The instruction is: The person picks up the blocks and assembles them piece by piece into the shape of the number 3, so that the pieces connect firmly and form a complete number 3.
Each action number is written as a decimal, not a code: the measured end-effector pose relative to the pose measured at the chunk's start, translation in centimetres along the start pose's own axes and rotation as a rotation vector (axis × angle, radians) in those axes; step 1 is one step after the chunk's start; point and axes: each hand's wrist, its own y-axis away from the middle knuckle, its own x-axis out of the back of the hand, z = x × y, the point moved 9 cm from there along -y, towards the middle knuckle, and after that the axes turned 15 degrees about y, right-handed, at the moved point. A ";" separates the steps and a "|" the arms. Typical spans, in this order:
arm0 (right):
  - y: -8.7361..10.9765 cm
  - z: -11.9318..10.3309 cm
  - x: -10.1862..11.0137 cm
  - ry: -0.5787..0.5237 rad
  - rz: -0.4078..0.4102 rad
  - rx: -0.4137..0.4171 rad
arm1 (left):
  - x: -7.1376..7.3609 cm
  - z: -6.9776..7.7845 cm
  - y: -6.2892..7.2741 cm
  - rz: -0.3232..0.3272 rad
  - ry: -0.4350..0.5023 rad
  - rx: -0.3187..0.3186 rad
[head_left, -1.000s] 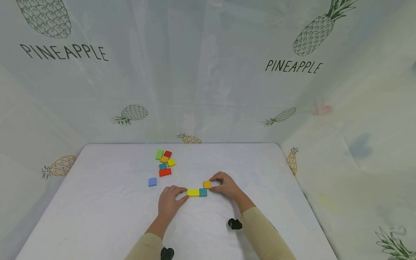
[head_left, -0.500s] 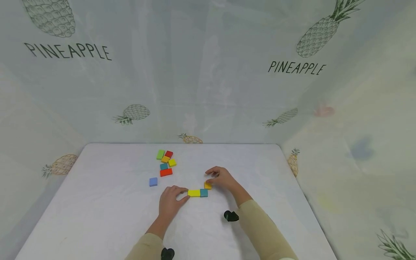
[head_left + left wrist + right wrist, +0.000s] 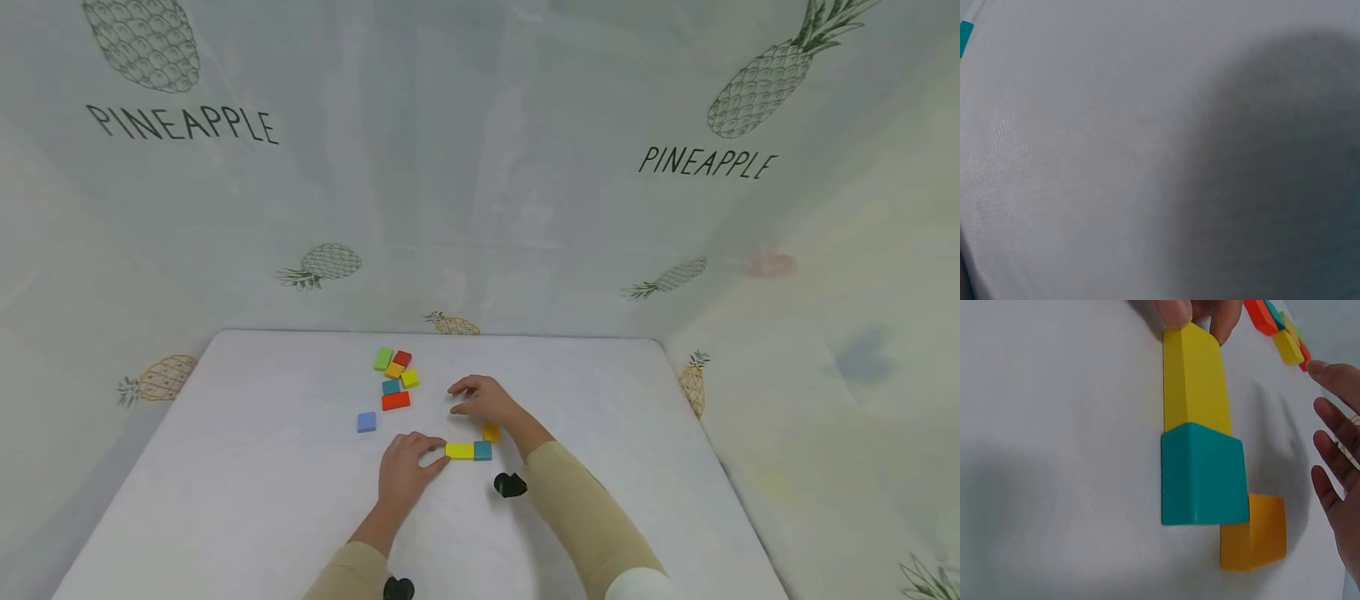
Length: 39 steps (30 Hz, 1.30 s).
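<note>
My left hand [image 3: 403,471] pinches the left end of a long yellow block [image 3: 459,451] between thumb and finger. A teal block [image 3: 482,451] lies end to end with it. Behind the teal block sits an orange block [image 3: 1254,531], offset to the right and partly covered by my right arm in the head view. Above the table, my right hand [image 3: 483,398] is off the blocks, its fingers apart and holding nothing. In the left wrist view only a sliver of the teal block [image 3: 965,37] shows.
A loose group at the back left has a green block [image 3: 383,359], a dark red block [image 3: 402,358], an orange block [image 3: 394,370], a yellow block [image 3: 409,378], a teal block [image 3: 391,387] and a long red block [image 3: 396,401]. A blue block [image 3: 367,422] lies nearer.
My right hand has let go of the orange block and moved left and away from me, over the table. The left hand still pinches the yellow block. The head view has shifted slightly.
</note>
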 end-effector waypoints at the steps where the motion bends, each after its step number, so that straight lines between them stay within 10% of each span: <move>1: -0.2 -0.3 -0.1 -0.001 -0.005 -0.001 | -0.1 0.0 0.0 0.000 0.000 0.001; 19: -5.6 -5.1 -2.4 0.077 -0.061 0.056 | 0.2 -0.2 0.1 0.009 -0.010 -0.011; 39: -8.7 -4.5 -3.2 0.143 0.024 -0.030 | -0.1 -0.1 -0.2 -0.011 0.021 -0.016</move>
